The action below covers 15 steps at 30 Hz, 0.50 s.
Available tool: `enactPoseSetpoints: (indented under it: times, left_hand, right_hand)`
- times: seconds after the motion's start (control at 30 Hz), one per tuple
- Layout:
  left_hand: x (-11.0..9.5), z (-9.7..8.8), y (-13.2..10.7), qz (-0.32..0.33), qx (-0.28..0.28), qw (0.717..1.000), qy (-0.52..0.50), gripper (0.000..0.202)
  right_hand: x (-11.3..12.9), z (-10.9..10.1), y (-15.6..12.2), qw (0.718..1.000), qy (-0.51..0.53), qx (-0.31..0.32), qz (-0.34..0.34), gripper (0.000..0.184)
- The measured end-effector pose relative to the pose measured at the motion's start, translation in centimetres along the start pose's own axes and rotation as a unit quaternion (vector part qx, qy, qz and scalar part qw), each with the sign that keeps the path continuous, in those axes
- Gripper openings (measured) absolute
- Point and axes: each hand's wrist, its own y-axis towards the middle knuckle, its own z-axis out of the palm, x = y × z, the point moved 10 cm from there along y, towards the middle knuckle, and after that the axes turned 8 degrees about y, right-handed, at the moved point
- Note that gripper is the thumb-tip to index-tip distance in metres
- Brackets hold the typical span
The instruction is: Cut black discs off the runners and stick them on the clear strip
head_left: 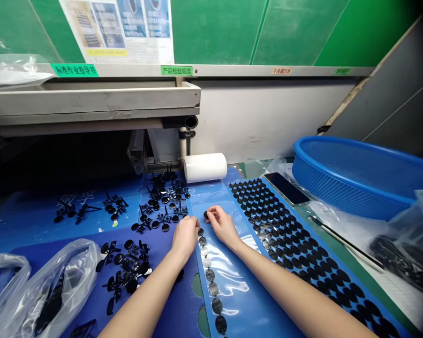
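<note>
**Black disc pinched above a row of its fellows**

The right hand (pixel 222 226) has a small round black disc (pixel 206 214) nipped between thumb and fingertips, over the upper part of a shiny clear film (pixel 239 300) on the blue work surface. Just beside it, the left hand (pixel 185 234) bends its fingers inward at the film's left edge; its fingertips are turned from me, so I can't tell whether they grasp anything.

Beneath the left hand's fingertips begins a single column of glossy black discs (pixel 213 288), running down that same edge towards the worker. To the right of the film, a blue sheet carries long, close rows of flat black discs (pixel 289 234).

Left of the hands, branched black plastic parts with round caps (pixel 129 267) lie in a loose heap, with another cluster of them further back. Nearer the left corner sits an open clear plastic bag (pixel 74 277) with dark pieces inside.

At the back, a fat white roll (pixel 205 167) lies on its side. Beyond the disc rows I see a dark-screened phone (pixel 287 188), a slim black-and-pale stick (pixel 345 241) and a wide blue plastic basket (pixel 348 188). A green panel (pixel 218 33) rises behind everything.
</note>
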Motion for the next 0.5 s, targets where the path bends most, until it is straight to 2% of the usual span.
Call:
enactPoseSetpoints:
  times: [0.3,0.5]
  left_hand:
    - [-1.0,-0.5,-0.2,0.034,-0.022,0.999,0.023,0.012]
    - [-0.1,-1.9,-0.5,0.047,-0.058,0.997,0.012,0.011]
  right_hand:
    - [0.7,-0.1,-0.3,1.000,-0.015,-0.005,-0.018,0.017]
    - [1.2,-0.3,-0.4,0.999,-0.026,-0.010,-0.027,0.016]
